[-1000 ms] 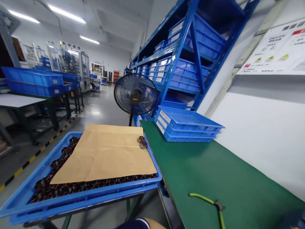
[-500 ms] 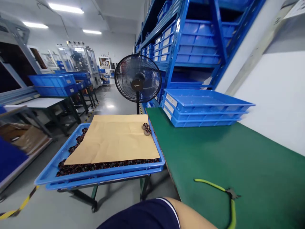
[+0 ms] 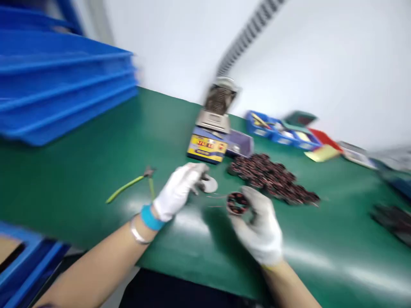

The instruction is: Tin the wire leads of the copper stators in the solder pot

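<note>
My right hand [image 3: 257,226], in a white glove, grips a round motor stator [image 3: 237,203] with copper-coloured windings, held above the green table. Thin wire ends stick out from it to the left. My left hand [image 3: 180,186], also gloved, is closed with its fingertips at a pale round disc [image 3: 209,184]; blur hides whether it holds the disc or something dark beside it. Left of that hand lie cutters [image 3: 148,172] with yellow-green handles. Behind my right hand, a heap of similar dark, copper-wound parts [image 3: 272,177] lies on the table.
A boxy device with a yellow front [image 3: 207,147] stands at the back, below a ribbed hose [image 3: 247,36] and its hood. Blue bins of small items [image 3: 272,128] line the wall. Stacked blue trays [image 3: 70,85] stand at the left on the green table [image 3: 105,158].
My view has swung right, from the paper-covered tray and fan to the table. Both hands have come into view, the right one with a stator in it.
</note>
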A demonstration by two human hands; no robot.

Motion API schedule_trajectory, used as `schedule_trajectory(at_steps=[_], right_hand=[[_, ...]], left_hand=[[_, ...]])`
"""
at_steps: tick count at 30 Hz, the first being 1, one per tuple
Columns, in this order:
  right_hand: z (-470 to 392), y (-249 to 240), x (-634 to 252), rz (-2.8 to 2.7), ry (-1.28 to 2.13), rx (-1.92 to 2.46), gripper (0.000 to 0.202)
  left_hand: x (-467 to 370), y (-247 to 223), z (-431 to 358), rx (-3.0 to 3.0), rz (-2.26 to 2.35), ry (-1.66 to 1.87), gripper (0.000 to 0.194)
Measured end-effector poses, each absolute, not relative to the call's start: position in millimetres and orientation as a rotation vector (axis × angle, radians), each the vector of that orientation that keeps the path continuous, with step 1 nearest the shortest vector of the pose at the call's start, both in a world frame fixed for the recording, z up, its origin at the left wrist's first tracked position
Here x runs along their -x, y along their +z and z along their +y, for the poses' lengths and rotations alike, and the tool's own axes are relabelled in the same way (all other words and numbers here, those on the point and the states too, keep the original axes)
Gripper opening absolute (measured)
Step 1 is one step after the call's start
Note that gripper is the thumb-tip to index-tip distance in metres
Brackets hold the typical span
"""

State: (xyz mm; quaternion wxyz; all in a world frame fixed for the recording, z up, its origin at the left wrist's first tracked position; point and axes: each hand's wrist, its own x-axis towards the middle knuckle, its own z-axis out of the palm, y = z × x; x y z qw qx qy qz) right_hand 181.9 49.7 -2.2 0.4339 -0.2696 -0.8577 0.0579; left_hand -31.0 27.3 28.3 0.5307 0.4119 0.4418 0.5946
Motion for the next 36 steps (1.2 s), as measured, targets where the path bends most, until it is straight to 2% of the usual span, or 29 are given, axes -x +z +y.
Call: schedule_trajectory(at_steps=[3,9,11,13,16,17,20,22,26,28,30,33,35,36], right_hand=[[48,-9,-193,-2.159,0.042,0.693,0.057],[51,-10,-182,-2.163,0.082,0.671,0.051],[50,-8,-182,-2.158,0.105,0.644,0.051],[49,-6,-183,-2.15,0.133,0.625,0.053],[50,-5,-183,-2.136,0.18,0.613,0.054],[50,-5,-183,-2.134,0.196,0.609,0.055],[50,-6,-182,-2.147,0.244,0.598,0.057],[50,-6,-182,-2.164,0.291,0.586,0.055],[50,-6,-181,-2.183,0.325,0.551,0.052],[52,-7,-182,-2.172,0.331,0.555,0.053],[54,-8,-184,-2.152,0.35,0.577,0.056],[56,-9,-188,-2.135,0.345,0.658,0.058],[56,-8,-191,-2.152,0.33,0.702,0.058],[56,-7,-192,-2.165,0.319,0.711,0.058]], left_hand=[[22,12,36,-1.041,1.099,1.277,0.062],[3,10,19,-1.272,1.215,0.997,0.032],[4,15,19,-1.174,1.294,1.135,0.023],[10,21,22,-1.049,1.358,1.458,0.016],[21,27,29,-0.995,1.419,1.806,0.021],[22,27,31,-1.075,1.426,1.769,0.021],[18,22,29,-1.471,1.361,1.355,0.021],[13,18,26,-1.592,1.346,1.264,0.016],[19,19,26,-1.365,1.407,1.705,0.016],[25,23,29,-1.254,1.433,1.783,0.019],[27,26,31,-1.29,1.455,1.563,0.024],[22,27,31,-1.43,1.389,0.98,0.027],[20,27,31,-1.396,1.409,0.917,0.024],[21,27,32,-1.333,1.47,1.037,0.022]])
